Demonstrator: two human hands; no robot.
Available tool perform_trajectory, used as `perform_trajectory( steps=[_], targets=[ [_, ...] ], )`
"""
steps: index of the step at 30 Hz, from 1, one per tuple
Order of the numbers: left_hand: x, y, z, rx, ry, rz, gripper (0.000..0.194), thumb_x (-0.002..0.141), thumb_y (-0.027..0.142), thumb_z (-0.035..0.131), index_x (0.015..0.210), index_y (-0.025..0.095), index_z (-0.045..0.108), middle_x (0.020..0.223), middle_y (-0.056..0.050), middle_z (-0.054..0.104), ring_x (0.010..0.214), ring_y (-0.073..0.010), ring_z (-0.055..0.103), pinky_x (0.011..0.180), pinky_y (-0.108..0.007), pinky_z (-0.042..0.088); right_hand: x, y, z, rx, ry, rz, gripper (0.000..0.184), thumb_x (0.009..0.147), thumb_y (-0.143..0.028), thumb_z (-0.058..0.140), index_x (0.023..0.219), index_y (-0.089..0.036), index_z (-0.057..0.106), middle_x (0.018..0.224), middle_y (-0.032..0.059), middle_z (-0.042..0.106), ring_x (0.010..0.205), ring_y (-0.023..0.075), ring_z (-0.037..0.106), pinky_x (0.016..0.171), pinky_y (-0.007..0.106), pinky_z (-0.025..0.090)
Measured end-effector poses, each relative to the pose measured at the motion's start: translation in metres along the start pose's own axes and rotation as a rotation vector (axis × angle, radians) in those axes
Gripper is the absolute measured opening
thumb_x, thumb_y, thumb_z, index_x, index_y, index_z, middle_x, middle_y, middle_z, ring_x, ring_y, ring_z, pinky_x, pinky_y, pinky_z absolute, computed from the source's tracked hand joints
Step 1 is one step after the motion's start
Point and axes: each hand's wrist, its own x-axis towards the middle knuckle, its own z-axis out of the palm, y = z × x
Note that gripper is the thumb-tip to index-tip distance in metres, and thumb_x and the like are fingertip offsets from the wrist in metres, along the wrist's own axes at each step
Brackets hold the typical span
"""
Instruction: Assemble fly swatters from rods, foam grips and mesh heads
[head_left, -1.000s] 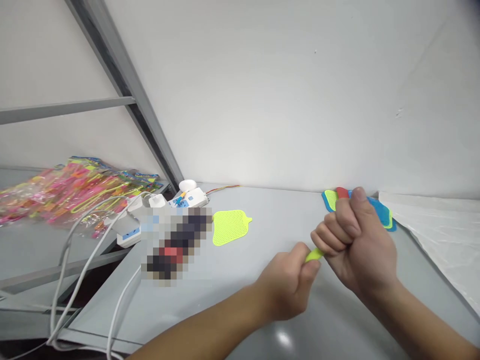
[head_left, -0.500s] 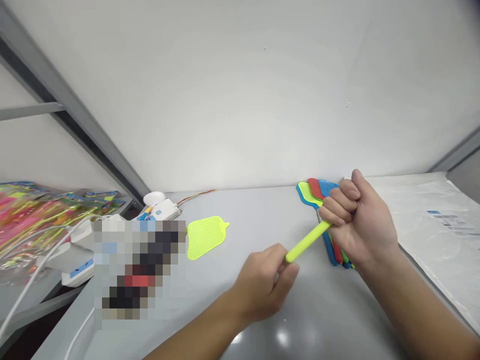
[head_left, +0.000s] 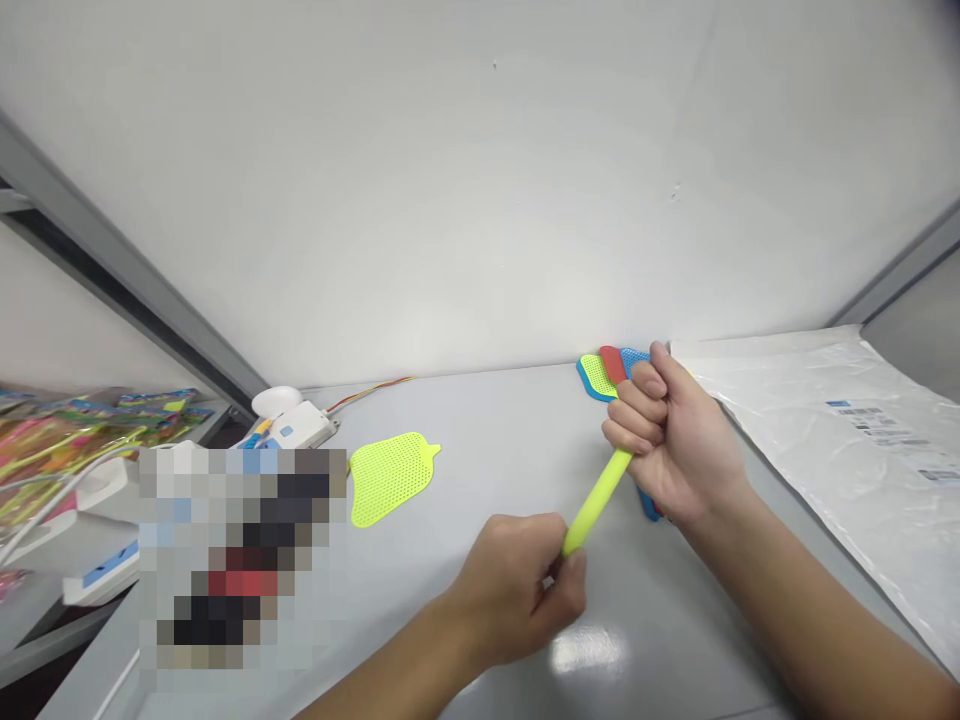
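A yellow-green fly swatter handle (head_left: 598, 503) slants upward from left to right between my two fists. My left hand (head_left: 517, 580) is closed round its lower end, with thumb and forefinger pinching there. Higher up and to the right, my right hand (head_left: 686, 445) wraps its fingers round the upper end, hiding it. A loose yellow-green fly swatter head (head_left: 391, 478), perforated and with a short stub, lies flat on the grey table (head_left: 495, 430) left of my hands. Behind my right hand, partly covered by it, is a pile of fly swatters (head_left: 598, 376) in blue, yellow-green and red.
A large white plastic bag (head_left: 795, 380) with a printed label covers the table's right side. At left are a white power strip (head_left: 304, 425), cables, a blurred-out patch, and bagged colourful goods (head_left: 97, 425) on a shelf. A white wall (head_left: 480, 200) closes off the back.
My fists have drawn apart, exposing much more of the handle, and it now tilts more steeply. The view has swung right, bringing the white bag's label into sight. The loose head stays on the table.
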Motion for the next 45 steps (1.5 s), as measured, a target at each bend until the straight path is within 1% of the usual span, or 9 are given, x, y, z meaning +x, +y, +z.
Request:
perform_trajectory(
  steps=[9, 15, 19, 23, 27, 34, 38, 41, 45],
  targets=[
    [0.003, 0.005, 0.011, -0.579, -0.011, -0.365, 0.031, 0.098, 0.042, 0.035, 0.077, 0.02, 0.042, 0.059, 0.007, 0.038, 0.048, -0.0073, 0.034, 0.045, -0.021, 0.031, -0.012, 0.029, 0.012, -0.109, -0.137, 0.142, 0.045, 0.092, -0.05, 0.053, 0.06, -0.019, 0.041, 0.05, -0.0101, 0.017, 0.041, 0.0054, 0.014, 0.038, 0.018, 0.025],
    [0.009, 0.009, 0.01, -0.94, 0.043, -0.397, 0.029, 0.096, 0.046, 0.04, 0.084, 0.02, 0.044, 0.054, 0.011, 0.033, 0.037, -0.0051, 0.028, 0.039, -0.02, 0.041, -0.02, 0.05, 0.012, -0.525, -0.27, 0.21, 0.045, 0.09, -0.06, 0.047, 0.08, -0.02, 0.064, 0.069, -0.0001, 0.051, 0.061, 0.0131, 0.051, 0.042, 0.022, 0.036],
    [0.011, 0.009, 0.006, -1.112, 0.099, -0.421, 0.032, 0.093, 0.051, 0.044, 0.081, 0.021, 0.043, 0.049, 0.012, 0.033, 0.033, -0.0044, 0.023, 0.034, -0.019, 0.037, 0.003, 0.041, 0.014, -0.637, -0.33, 0.133, 0.052, 0.092, -0.062, 0.04, 0.107, -0.021, 0.068, 0.101, 0.0065, 0.062, 0.097, 0.0184, 0.058, 0.076, 0.027, 0.048],
    [0.011, 0.004, 0.0, -1.291, 0.189, -0.381, 0.053, 0.091, 0.066, 0.038, 0.065, 0.02, 0.039, 0.042, 0.01, 0.031, 0.032, -0.0057, 0.024, 0.034, -0.02, 0.036, 0.046, 0.047, 0.024, -0.769, -0.387, 0.09, 0.05, 0.093, -0.059, 0.038, 0.107, -0.019, 0.064, 0.099, 0.0072, 0.061, 0.095, 0.0192, 0.058, 0.083, 0.032, 0.047],
    [0.009, 0.001, -0.007, -1.503, -0.085, -0.262, 0.072, 0.084, 0.081, 0.026, 0.05, 0.019, 0.036, 0.038, 0.005, 0.032, 0.031, -0.0084, 0.03, 0.032, -0.023, 0.04, 0.083, 0.086, 0.041, -1.289, -0.68, 0.108, 0.047, 0.091, -0.056, 0.045, 0.115, -0.017, 0.058, 0.105, 0.0102, 0.061, 0.094, 0.0217, 0.059, 0.084, 0.037, 0.046],
    [0.011, -0.016, -0.01, -1.535, -0.368, -0.199, 0.082, 0.08, 0.084, 0.013, 0.042, 0.017, 0.041, 0.035, 0.003, 0.035, 0.027, -0.0075, 0.03, 0.036, -0.031, 0.048, 0.107, 0.153, 0.076, -1.484, -0.891, 0.02, 0.065, 0.046, -0.046, 0.088, 0.1, -0.018, 0.063, 0.107, 0.0104, 0.059, 0.099, 0.0281, 0.051, 0.085, 0.038, 0.04],
    [0.012, -0.024, -0.009, -1.556, -0.445, -0.192, 0.089, 0.081, 0.083, 0.005, 0.047, 0.016, 0.052, 0.037, -0.001, 0.043, 0.028, -0.0092, 0.037, 0.04, -0.034, 0.052, 0.112, 0.141, 0.075, -1.478, -0.9, 0.129, 0.05, 0.04, -0.04, 0.089, 0.075, -0.019, 0.061, 0.077, 0.0023, 0.06, 0.072, 0.0209, 0.052, 0.065, 0.031, 0.039],
    [0.012, -0.028, -0.008, -1.561, -0.449, -0.202, 0.089, 0.083, 0.08, 0.005, 0.05, 0.015, 0.055, 0.038, -0.003, 0.047, 0.029, -0.01, 0.04, 0.041, -0.034, 0.053, 0.105, 0.109, 0.062, -1.381, -0.82, 0.179, 0.034, 0.062, -0.046, 0.077, 0.075, -0.019, 0.06, 0.07, 0.0002, 0.059, 0.064, 0.0165, 0.05, 0.059, 0.029, 0.036],
    [0.014, -0.029, -0.006, -1.492, -0.356, -0.295, 0.081, 0.089, 0.074, 0.008, 0.055, 0.015, 0.052, 0.043, -0.001, 0.05, 0.026, -0.0063, 0.033, 0.04, -0.033, 0.053, 0.08, 0.064, 0.036, -1.152, -0.51, 0.096, 0.031, 0.085, -0.051, 0.05, 0.077, -0.021, 0.049, 0.065, -0.0026, 0.046, 0.054, 0.0115, 0.038, 0.051, 0.028, 0.029]
  ],
)
